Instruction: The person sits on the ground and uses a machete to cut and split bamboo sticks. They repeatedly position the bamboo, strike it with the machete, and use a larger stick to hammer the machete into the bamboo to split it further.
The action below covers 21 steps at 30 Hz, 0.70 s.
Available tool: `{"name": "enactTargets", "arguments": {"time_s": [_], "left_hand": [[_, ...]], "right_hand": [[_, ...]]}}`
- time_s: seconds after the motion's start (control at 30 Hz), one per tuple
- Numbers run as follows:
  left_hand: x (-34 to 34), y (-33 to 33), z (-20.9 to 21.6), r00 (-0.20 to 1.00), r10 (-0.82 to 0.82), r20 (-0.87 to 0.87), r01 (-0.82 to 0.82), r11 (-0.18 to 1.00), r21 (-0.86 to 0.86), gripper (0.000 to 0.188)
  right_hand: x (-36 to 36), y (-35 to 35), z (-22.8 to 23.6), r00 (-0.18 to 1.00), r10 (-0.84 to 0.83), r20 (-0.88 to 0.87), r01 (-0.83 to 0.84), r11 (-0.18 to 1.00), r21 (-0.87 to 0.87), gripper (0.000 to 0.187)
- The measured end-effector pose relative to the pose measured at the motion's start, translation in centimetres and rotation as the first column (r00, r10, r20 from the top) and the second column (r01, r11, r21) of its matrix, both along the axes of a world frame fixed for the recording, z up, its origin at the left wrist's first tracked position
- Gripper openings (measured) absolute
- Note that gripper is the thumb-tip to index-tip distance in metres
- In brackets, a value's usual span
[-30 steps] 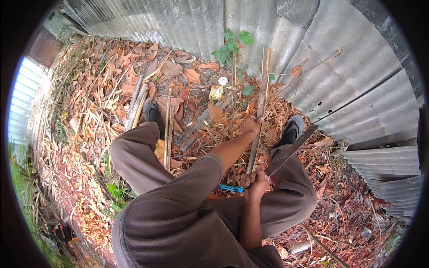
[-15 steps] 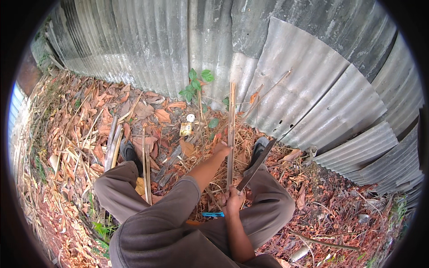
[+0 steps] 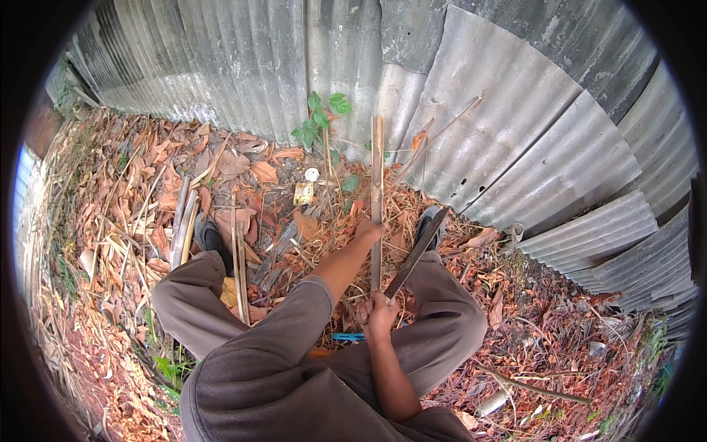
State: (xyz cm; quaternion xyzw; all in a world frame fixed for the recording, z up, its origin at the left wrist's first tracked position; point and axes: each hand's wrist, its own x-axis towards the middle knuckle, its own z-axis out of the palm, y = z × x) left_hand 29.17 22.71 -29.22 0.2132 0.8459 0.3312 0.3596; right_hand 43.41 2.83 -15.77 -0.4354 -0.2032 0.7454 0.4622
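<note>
A long, narrow strip of split wood or bamboo [image 3: 377,166] stands nearly upright between my knees. Around its middle my left hand [image 3: 370,229] is closed. Lower down, my right hand [image 3: 379,312] grips a machete [image 3: 417,255] whose dark blade slants up and to the right, its tip near my right shoe [image 3: 431,228]. The blade's base lies close beside the strip's lower end; whether they touch I cannot tell. Most of the machete's handle is hidden in my fingers. A bright blue object [image 3: 347,337] lies just below my right hand, its kind unclear.
A corrugated metal fence [image 3: 221,81] curves across the far side. More cut strips [image 3: 240,258] lean beside my left leg, with several poles [image 3: 181,228] farther left. Dry leaves [image 3: 118,250] cover the ground. A leafy green plant [image 3: 315,121] grows against the fence.
The whole scene sits slightly higher as the view shifts. Both hands keep their grips, and the strip and machete hold nearly the same position relative to each other.
</note>
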Motion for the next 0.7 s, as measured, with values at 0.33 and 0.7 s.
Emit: {"name": "enactTargets", "arguments": {"time_s": [0.33, 0.7], "left_hand": [[-4.3, -4.7, 10.6, 0.971, -0.182, 0.154, 0.095, 0.887, 0.451, 0.038], [-19.7, -17.2, 43.5, 0.973, 0.011, -0.232, 0.204, 0.436, 0.877, 0.042]], "right_hand": [[0.1, 0.8, 3.0, 0.992, -0.126, 0.023, 0.126, 0.992, -0.003, 0.013], [0.2, 1.2, 2.6, 0.981, -0.191, -0.016, 0.192, 0.979, 0.072, 0.017]]}}
